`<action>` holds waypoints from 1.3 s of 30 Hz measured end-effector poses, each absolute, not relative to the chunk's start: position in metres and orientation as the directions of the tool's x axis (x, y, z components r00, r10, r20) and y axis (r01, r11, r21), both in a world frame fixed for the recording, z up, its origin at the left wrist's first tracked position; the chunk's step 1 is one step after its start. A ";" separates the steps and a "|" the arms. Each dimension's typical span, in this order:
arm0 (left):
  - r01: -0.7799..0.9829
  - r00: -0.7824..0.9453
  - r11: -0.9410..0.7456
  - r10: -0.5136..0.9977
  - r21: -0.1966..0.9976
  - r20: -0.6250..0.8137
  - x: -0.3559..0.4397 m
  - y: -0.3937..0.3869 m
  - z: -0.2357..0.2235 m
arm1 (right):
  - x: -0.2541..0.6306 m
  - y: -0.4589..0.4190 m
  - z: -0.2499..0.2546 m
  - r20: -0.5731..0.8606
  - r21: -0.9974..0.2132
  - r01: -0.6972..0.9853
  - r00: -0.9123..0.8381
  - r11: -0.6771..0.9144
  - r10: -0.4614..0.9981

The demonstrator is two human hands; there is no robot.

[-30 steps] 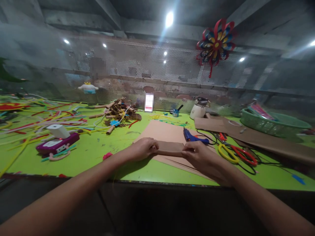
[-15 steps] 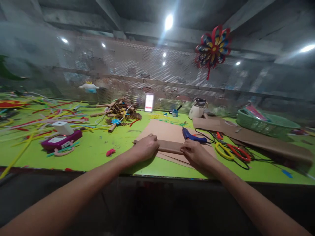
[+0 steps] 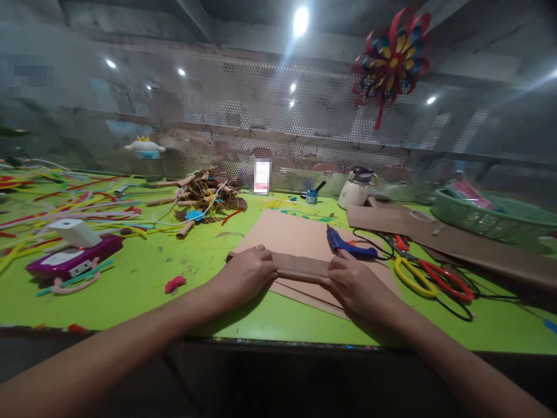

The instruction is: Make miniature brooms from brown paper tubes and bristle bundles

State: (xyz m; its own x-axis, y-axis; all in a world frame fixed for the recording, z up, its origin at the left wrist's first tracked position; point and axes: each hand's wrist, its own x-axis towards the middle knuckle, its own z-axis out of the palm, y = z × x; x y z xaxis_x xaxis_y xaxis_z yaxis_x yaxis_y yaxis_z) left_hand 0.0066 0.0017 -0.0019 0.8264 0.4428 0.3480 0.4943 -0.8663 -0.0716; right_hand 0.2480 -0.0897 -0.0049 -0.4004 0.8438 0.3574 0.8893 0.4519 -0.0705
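A strip of brown paper [image 3: 300, 267], its near edge rolled, lies across light brown sheets [image 3: 282, 229] on the green table. My left hand [image 3: 250, 270] grips the strip's left part, fingers curled over it. At the strip's right end, the fingers of my right hand [image 3: 354, 281] pinch the rolled edge. Just beyond the right hand, a blue glue gun [image 3: 350, 244] rests on the sheets. To its right are scissors with one yellow and one red handle loop [image 3: 415, 278].
On the left stand a purple power strip [image 3: 76, 258] with a white plug and many coloured pipe cleaners [image 3: 78, 212]. Brown paper rolls [image 3: 209, 191] are heaped at the back. A kettle [image 3: 355, 188] and a green basket [image 3: 491, 215] stand at the back right. A pink scrap [image 3: 175, 284] lies left.
The view has moved closer and tilted down slightly. My right hand's fingers have closed further round the rolled edge; my left hand keeps its hold on the strip.
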 end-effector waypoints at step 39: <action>0.430 0.860 -0.869 0.477 0.244 0.180 0.000 0.038 0.005 | 0.257 -0.067 -0.016 0.305 -0.193 0.873 -0.381 0.448 0.873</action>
State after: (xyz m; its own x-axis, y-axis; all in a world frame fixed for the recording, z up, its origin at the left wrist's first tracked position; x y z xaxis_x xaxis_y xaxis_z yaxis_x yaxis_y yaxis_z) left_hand 0.0000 0.0376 0.0052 0.8603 0.4767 0.1805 0.4305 -0.8691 0.2437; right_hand 0.2571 -0.0666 -0.0162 -0.3811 0.8727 0.3051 0.8728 0.4485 -0.1927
